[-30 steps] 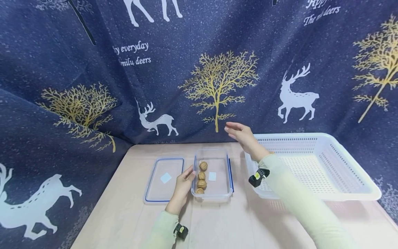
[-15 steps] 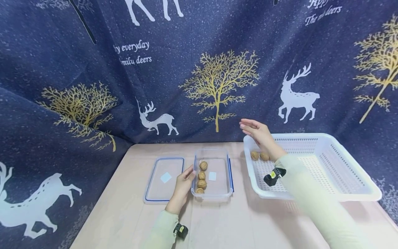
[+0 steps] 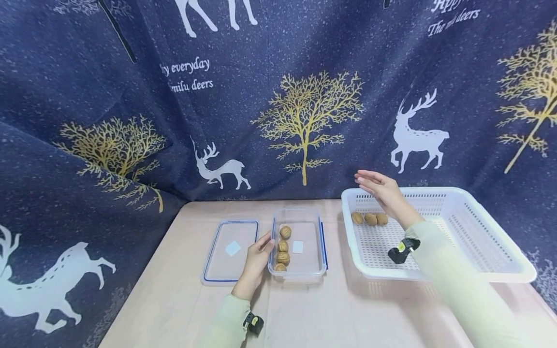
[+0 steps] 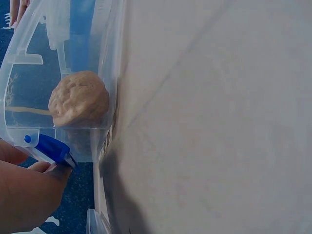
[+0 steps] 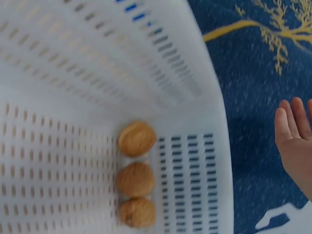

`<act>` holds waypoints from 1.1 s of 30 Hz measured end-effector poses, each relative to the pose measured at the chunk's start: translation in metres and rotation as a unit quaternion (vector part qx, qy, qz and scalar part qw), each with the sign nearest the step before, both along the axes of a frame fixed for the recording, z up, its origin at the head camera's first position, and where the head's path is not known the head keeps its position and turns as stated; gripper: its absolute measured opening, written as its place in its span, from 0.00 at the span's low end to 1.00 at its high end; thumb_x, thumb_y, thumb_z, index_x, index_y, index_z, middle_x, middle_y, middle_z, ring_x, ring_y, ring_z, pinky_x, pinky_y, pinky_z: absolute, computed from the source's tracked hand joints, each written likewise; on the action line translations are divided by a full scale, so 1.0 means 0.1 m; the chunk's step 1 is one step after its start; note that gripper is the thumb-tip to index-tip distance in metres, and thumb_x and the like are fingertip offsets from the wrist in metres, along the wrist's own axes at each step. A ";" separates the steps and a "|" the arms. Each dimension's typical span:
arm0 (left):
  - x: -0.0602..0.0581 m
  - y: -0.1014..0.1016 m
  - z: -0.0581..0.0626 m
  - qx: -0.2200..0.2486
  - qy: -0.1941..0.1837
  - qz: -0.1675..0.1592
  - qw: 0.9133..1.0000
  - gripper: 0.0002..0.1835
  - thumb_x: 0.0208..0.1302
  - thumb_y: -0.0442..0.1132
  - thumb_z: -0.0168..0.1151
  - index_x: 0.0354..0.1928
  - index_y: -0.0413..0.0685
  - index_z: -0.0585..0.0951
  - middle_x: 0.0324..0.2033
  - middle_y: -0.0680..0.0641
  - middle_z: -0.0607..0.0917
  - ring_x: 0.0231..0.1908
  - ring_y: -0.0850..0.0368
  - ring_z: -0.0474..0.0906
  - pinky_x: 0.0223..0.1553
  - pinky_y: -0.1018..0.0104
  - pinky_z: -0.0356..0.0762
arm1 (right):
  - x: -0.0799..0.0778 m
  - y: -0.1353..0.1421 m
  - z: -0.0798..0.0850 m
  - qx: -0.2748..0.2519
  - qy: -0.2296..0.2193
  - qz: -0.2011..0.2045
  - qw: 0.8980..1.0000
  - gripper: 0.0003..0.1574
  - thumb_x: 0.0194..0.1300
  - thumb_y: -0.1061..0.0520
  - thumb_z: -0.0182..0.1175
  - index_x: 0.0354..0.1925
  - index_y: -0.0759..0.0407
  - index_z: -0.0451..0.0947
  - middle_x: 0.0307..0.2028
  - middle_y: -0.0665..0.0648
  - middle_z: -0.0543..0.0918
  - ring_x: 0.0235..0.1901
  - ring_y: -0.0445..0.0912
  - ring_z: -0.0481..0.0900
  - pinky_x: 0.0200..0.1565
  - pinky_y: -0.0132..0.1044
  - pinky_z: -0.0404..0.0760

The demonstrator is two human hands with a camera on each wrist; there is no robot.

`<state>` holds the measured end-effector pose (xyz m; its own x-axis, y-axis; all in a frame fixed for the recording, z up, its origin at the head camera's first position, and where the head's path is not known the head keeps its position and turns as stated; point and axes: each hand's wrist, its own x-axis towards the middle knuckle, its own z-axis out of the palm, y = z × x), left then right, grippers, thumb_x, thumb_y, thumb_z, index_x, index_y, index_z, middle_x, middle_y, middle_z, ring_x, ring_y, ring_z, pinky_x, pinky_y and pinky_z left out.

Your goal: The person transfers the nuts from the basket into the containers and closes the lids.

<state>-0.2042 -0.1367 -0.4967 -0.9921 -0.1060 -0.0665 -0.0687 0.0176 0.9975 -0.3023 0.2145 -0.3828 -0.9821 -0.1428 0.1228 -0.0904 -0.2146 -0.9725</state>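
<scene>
walnuts [image 3: 370, 219]: rough, matt shell; basket [image 3: 487, 227]: perforated white plastic; box [image 3: 313, 263]: clear glossy plastic

Navy deer-and-gold-tree printed cloth [image 3: 278, 96] as backdrop, pale wooden table [image 3: 183, 309] below

Both arms wear long, loose sleeves of pale yellow-green fabric [image 3: 452, 285] that reach down to the wrists. A small black camera unit with a yellow-green marking [image 3: 399, 252] is strapped under the right wrist, and a matching black unit with a yellow spot [image 3: 253, 323] sits under the left wrist. The bare left hand [image 3: 256, 261] and bare right hand [image 3: 384, 191] show no gloves or rings.
</scene>
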 end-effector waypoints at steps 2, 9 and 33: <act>0.00 0.00 0.00 0.000 -0.001 0.000 1.000 0.23 0.70 0.35 0.54 0.65 0.38 0.69 0.66 0.35 0.68 0.66 0.37 0.62 0.68 0.48 0.60 | -0.01 0.07 -0.03 -0.004 0.006 0.003 1.000 0.36 0.65 0.63 0.61 0.66 0.75 0.59 0.49 0.50 0.83 0.50 0.38 0.81 0.59 0.33 0.73; 0.01 0.01 0.00 0.000 -0.002 -0.002 1.000 0.23 0.71 0.35 0.53 0.65 0.38 0.69 0.66 0.35 0.68 0.66 0.37 0.63 0.68 0.48 0.60 | -0.02 0.29 -0.16 -0.027 0.005 0.018 0.999 0.30 0.66 0.65 0.59 0.63 0.74 0.64 0.47 0.50 0.85 0.50 0.39 0.81 0.58 0.32 0.74; 0.02 -0.01 0.02 -0.010 -0.001 -0.009 1.000 0.24 0.72 0.37 0.52 0.67 0.38 0.68 0.67 0.35 0.66 0.66 0.37 0.62 0.68 0.47 0.59 | -0.06 0.83 -0.62 0.181 -0.023 0.090 0.979 0.34 0.73 0.58 0.51 0.66 0.79 0.56 0.61 0.55 0.75 0.53 0.32 0.77 0.64 0.38 0.68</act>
<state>-0.2020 -0.1373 -0.4947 -0.9937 -0.0902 -0.0661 -0.0698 0.0391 0.9968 -0.3082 0.2979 -0.4445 -0.9402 -0.3405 -0.0106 -0.0380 0.1358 -0.9900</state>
